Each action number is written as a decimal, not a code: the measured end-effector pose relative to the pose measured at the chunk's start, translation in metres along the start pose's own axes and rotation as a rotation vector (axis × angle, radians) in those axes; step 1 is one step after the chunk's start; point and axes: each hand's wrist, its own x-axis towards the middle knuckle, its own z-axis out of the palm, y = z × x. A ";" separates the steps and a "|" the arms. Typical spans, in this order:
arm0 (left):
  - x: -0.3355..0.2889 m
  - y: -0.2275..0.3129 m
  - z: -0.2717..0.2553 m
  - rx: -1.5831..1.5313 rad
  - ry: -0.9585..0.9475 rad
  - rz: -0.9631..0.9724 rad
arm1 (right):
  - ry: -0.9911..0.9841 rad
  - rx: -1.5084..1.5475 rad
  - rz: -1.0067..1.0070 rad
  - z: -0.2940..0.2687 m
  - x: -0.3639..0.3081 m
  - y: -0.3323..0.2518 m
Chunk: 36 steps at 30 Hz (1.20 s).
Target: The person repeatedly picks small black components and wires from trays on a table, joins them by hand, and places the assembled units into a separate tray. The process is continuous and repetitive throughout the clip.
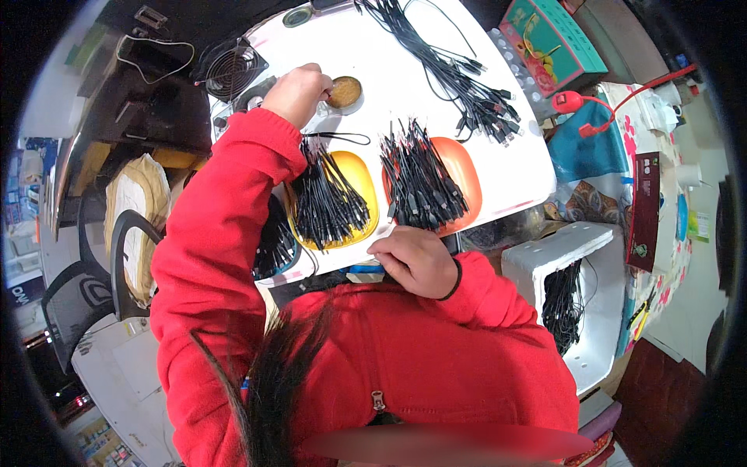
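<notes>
At the far left of the white table my left hand [299, 95] is closed, its fingertips beside a small round tin [345, 92] of brown material. What those fingers hold, if anything, is hidden. At the table's near edge my right hand [420, 263] is curled with its fingers bent together, just in front of the orange tray [465, 175]. Anything in it cannot be made out. The orange tray and a yellow tray [364, 183] hold bundles of short black cables [331, 206] with connectors. A black cable loop [346, 138] lies behind the yellow tray.
A dark tray [282, 261] with more cables stands partly under my left sleeve. Longer black cables [459, 78] spread across the back right. A black fan [235, 70] sits at the far left. To the right are a white foam box [603, 354] and a teal carton [572, 43].
</notes>
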 end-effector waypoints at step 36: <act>-0.086 -0.053 -0.063 -0.044 0.172 -0.207 | -0.044 -0.080 -0.021 0.010 -0.003 -0.018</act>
